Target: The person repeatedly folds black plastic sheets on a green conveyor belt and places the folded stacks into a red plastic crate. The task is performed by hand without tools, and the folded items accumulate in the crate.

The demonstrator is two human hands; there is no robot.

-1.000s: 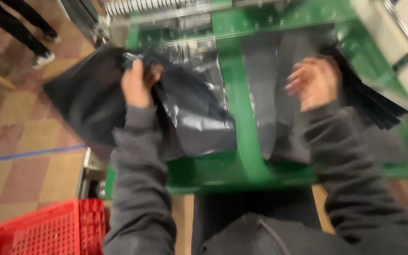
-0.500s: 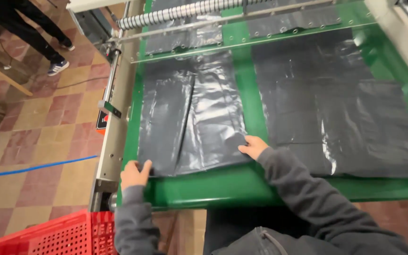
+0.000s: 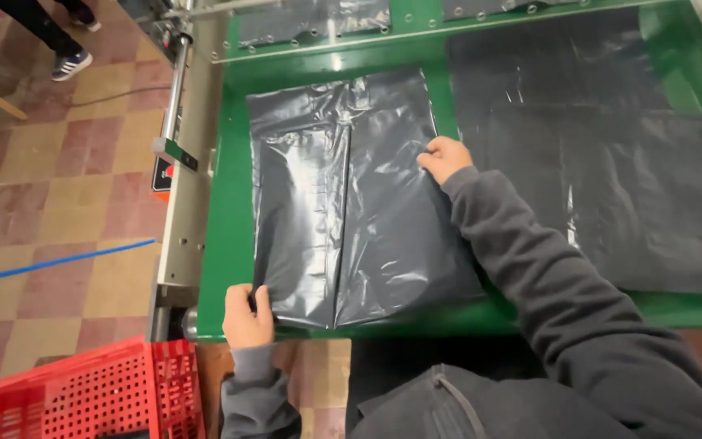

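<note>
1. Nearest the camera, a red plastic crate [image 3: 83,394] with a perforated, grid-like wall sits at the lower left on the floor, just beside the machine's near corner.
2. The left hand [image 3: 247,315] is clamped on the near left corner of a stack of black plastic bags [image 3: 359,203], fingers curled over the edge where it meets the front lip of the green table [image 3: 233,203].
3. The right hand [image 3: 444,158] lies farther in on the stack's right edge, its fingers pinching the film there; a grey fleece sleeve runs back from it to the body. The two hands are well apart, on diagonally opposite sides of the stack.
4. The step in hand appears to be squaring or gathering this stack. The next move would call for an even pull from both grips, since the thin film creases and slides easily.
5. The stack lies flat on the left half of the table: glossy, wrinkled, roughly rectangular, with a lengthwise fold line down its middle.
6. A second spread of black bags [image 3: 603,162] lies to the right, apart from the first, duller and flatter.
7. Farthest off, a clear guard strip [image 3: 327,36] crosses the table's head, and a tiled floor [image 3: 58,203] with a blue line lies to the left.
</note>
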